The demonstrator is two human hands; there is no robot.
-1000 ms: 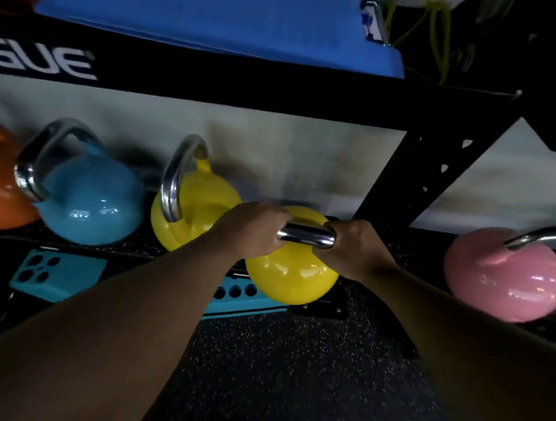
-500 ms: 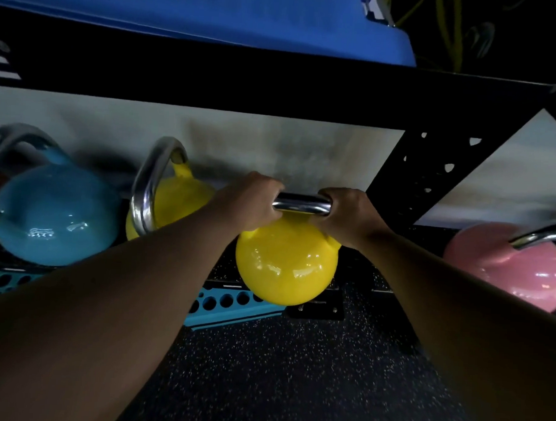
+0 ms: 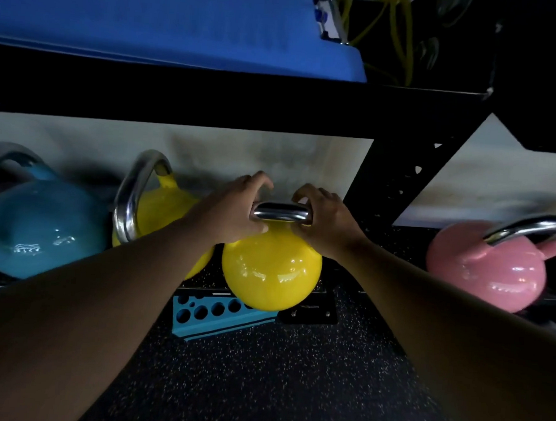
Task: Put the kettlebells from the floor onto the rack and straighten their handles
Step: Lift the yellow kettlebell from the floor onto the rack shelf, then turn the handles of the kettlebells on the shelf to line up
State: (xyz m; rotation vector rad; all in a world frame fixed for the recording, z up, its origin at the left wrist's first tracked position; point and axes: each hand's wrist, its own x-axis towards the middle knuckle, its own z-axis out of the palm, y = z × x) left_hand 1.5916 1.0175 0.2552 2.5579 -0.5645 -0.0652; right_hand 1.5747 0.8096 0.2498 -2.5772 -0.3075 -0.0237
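A yellow kettlebell (image 3: 270, 271) with a chrome handle (image 3: 280, 212) sits at the front edge of the rack's lower shelf, handle running left to right. My left hand (image 3: 235, 208) is at the handle's left end, fingers lifted and spread above it, thumb just under it. At the right end, my right hand (image 3: 324, 216) arches its fingers off the bar. A second yellow kettlebell (image 3: 164, 204) stands just left, its handle turned edge-on. Further left is a blue kettlebell (image 3: 40, 227); a pink kettlebell (image 3: 486, 272) is at the right.
The black rack beam (image 3: 211, 100) crosses overhead with a blue mat (image 3: 167, 18) on top. A slanted black upright (image 3: 397, 181) stands right of my hands. A teal perforated block (image 3: 213, 313) lies under the shelf. Speckled black floor (image 3: 261, 386) fills the foreground.
Both hands carried the yellow kettlebell up and back to the shelf. Their closed grips on the handle have loosened, and the fingers now stand off the bar.
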